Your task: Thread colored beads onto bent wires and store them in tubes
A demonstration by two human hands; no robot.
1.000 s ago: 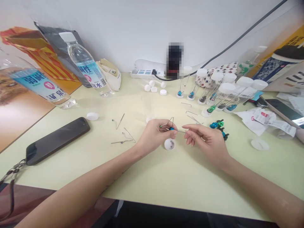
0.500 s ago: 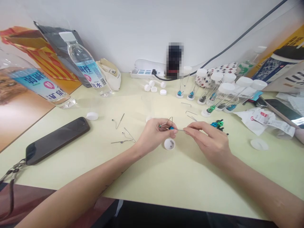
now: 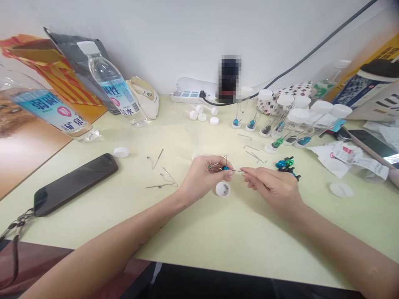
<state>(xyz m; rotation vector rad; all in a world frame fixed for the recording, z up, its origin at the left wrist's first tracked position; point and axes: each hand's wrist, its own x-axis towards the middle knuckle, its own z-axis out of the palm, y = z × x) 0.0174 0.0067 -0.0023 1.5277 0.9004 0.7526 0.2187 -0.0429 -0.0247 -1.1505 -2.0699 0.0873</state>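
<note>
My left hand (image 3: pixel 207 172) pinches a small blue metal fitting (image 3: pixel 225 168) that has a bent thin wire rising from it. A second thin rod with a green tip pokes out beside the same fingers. My right hand (image 3: pixel 274 185) is closed on a thin hex key (image 3: pixel 238 170), whose far end meets the blue fitting; its other end is hidden by the fingers. Just below the hands sits a white cap (image 3: pixel 222 189) holding tiny dark pieces. To the left lie several bent metal wires (image 3: pixel 168 178) with small balls on them.
Several loose hex keys (image 3: pixel 255 156) and a pile of blue, green and black fittings (image 3: pixel 286 164) lie beyond my right hand. Clear tubes (image 3: pixel 277 143) with white caps stand behind. A phone (image 3: pixel 75 182), water bottles (image 3: pixel 116 89) and a power strip (image 3: pixel 193 96) surround the area.
The fingers of my right hand have rolled around the hex key and the hand has dropped slightly, uncovering more loose keys and fittings behind it. My left hand stays nearly still.
</note>
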